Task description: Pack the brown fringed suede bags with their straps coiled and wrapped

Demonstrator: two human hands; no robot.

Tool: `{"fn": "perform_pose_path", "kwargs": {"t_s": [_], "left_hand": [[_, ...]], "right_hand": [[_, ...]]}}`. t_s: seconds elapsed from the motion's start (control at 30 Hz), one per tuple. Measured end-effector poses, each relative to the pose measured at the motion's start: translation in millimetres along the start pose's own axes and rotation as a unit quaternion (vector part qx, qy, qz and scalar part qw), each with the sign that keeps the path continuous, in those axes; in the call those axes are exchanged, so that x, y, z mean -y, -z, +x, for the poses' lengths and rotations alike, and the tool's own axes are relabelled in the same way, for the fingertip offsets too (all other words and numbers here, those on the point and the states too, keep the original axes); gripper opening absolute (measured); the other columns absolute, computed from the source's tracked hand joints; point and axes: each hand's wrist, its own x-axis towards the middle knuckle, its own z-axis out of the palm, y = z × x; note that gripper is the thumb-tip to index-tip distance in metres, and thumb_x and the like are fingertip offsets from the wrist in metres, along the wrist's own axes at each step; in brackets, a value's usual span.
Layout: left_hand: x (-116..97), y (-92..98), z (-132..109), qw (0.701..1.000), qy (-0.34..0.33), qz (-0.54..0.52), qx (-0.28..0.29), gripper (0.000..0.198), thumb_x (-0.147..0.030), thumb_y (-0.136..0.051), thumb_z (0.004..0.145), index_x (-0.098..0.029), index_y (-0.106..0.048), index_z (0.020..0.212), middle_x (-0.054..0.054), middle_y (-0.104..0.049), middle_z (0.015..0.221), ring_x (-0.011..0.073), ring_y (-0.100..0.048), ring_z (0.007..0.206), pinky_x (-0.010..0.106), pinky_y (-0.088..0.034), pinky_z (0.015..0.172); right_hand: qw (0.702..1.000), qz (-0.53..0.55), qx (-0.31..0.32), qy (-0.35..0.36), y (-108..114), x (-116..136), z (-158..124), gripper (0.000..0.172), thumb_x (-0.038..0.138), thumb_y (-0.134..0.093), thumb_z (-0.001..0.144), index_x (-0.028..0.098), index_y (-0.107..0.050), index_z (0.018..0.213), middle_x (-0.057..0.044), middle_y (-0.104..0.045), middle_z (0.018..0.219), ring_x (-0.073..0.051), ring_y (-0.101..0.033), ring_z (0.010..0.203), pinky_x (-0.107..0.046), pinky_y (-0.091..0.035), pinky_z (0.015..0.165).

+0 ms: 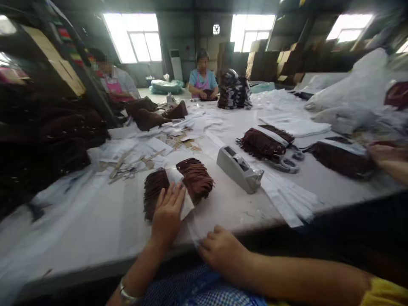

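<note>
A folded brown fringed bundle (196, 180) lies on the table near its front edge, with a white paper band (187, 207) around its middle. My left hand (168, 212) rests flat on the band and the bundle's left half, fingers stretched out. At the table edge, my right hand (223, 250) is closed, its fingers curled on a pale, see-through strip (194, 229) that runs down from the band. Motion blur hides whether this strip is tape or paper. Just right of the bundle stands a grey tape dispenser (240, 170).
White paper strips (287, 195) fan out right of the dispenser. Beyond lie a banded brown bundle (263, 142), scissors (283, 163) and another bundle (342, 157), near another person's hand (390, 157). Paper scraps (153, 148) and dark brown goods (57, 144) lie left. Two people sit across.
</note>
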Motion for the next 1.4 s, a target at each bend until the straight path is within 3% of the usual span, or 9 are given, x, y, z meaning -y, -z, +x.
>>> {"fn": "perform_pose_path", "kwargs": {"t_s": [0.13,0.3,0.4,0.57,0.77,0.9,1.0,1.13,1.4], "left_hand": [[-24.7,-16.2,-15.6,1.0,0.006,-0.015,0.02,0.062,0.001,-0.036,0.081,-0.006,-0.048,0.141,0.015,-0.046,0.148,0.0262,-0.044,0.138,0.046,-0.037,0.113],[-28.7,-20.1,-19.1,1.0,0.013,-0.021,0.006,0.059,-0.002,-0.039,0.083,-0.006,-0.047,0.141,0.016,-0.045,0.149,0.0275,-0.042,0.139,0.047,-0.038,0.112],[-27.4,-19.7,-18.3,1.0,0.013,-0.015,-0.003,0.061,0.001,-0.038,0.081,-0.006,-0.047,0.141,0.015,-0.045,0.149,0.0275,-0.042,0.139,0.047,-0.039,0.112],[-28.5,-20.4,-19.4,0.999,0.017,-0.015,-0.026,0.063,0.001,-0.039,0.079,-0.007,-0.049,0.14,0.014,-0.047,0.148,0.0274,-0.043,0.138,0.046,-0.041,0.111],[-29.8,-18.0,-22.9,0.998,0.02,-0.039,-0.039,0.071,0.004,-0.038,0.072,-0.012,-0.051,0.14,0.009,-0.048,0.148,0.0249,-0.041,0.139,0.043,-0.038,0.113],[-28.9,-19.2,-23.9,0.998,0.014,-0.044,-0.046,0.074,0.006,-0.037,0.069,-0.013,-0.052,0.139,0.007,-0.049,0.148,0.0223,-0.041,0.14,0.041,-0.034,0.114],[-28.9,-21.3,-23.8,0.998,0.017,-0.044,-0.052,0.075,0.007,-0.037,0.068,-0.014,-0.053,0.138,0.006,-0.05,0.148,0.0211,-0.04,0.14,0.04,-0.031,0.116],[-30.2,-24.3,-23.9,0.997,0.032,-0.043,-0.052,0.077,0.006,-0.037,0.067,-0.015,-0.051,0.14,0.004,-0.047,0.15,0.0203,-0.037,0.142,0.04,-0.028,0.117],[-26.7,-27.6,-26.6,0.998,0.035,-0.053,0.009,0.083,-0.004,-0.046,0.069,-0.016,-0.033,0.151,0.005,-0.03,0.159,0.0228,-0.025,0.147,0.04,-0.028,0.117]], "right_hand": [[0.989,0.106,0.014,0.106,18.3,-10.9,-12.6,0.021,0.034,-0.061,0.092,0.019,-0.064,0.077,0.002,-0.066,0.069,-0.014,-0.056,0.058,-0.028,-0.039,0.053],[0.956,0.228,-0.185,-0.02,50.2,-72.8,36.3,0.021,0.026,-0.051,0.098,0.017,-0.069,0.101,-0.007,-0.072,0.095,-0.014,-0.065,0.084,-0.024,-0.048,0.076],[0.937,0.249,-0.221,-0.107,49.5,-114.4,87.7,0.017,0.022,-0.058,0.094,0.017,-0.072,0.101,-0.007,-0.073,0.099,-0.017,-0.067,0.09,-0.026,-0.048,0.083],[0.914,0.336,-0.113,-0.198,29.1,-141.7,144.9,0.02,0.021,-0.065,0.087,0.013,-0.073,0.103,-0.008,-0.076,0.092,-0.02,-0.07,0.084,-0.028,-0.05,0.078],[0.905,0.387,-0.009,-0.175,25.8,-148.5,148.5,0.019,0.02,-0.066,0.085,0.014,-0.072,0.102,-0.001,-0.074,0.07,-0.014,-0.068,0.059,-0.022,-0.051,0.061],[0.948,0.264,-0.106,-0.146,35.8,-165.2,166.6,0.023,0.027,-0.054,0.095,0.019,-0.074,0.103,-0.008,-0.075,0.1,-0.019,-0.068,0.092,-0.029,-0.048,0.085],[0.974,0.211,-0.044,-0.077,37.2,-176.9,194.8,0.031,0.034,-0.051,0.097,0.019,-0.072,0.113,-0.012,-0.07,0.118,-0.024,-0.062,0.108,-0.03,-0.043,0.092],[0.966,0.241,0.087,-0.026,32.3,-193.0,222.6,0.028,0.036,-0.057,0.092,0.019,-0.077,0.099,-0.005,-0.076,0.091,-0.017,-0.065,0.082,-0.023,-0.044,0.074],[0.958,0.252,0.126,-0.049,25.8,-239.3,213.3,0.052,0.058,-0.054,0.087,0.012,-0.072,0.071,0.003,-0.054,0.055,-0.01,-0.044,0.056,-0.022,-0.034,0.058]]}}
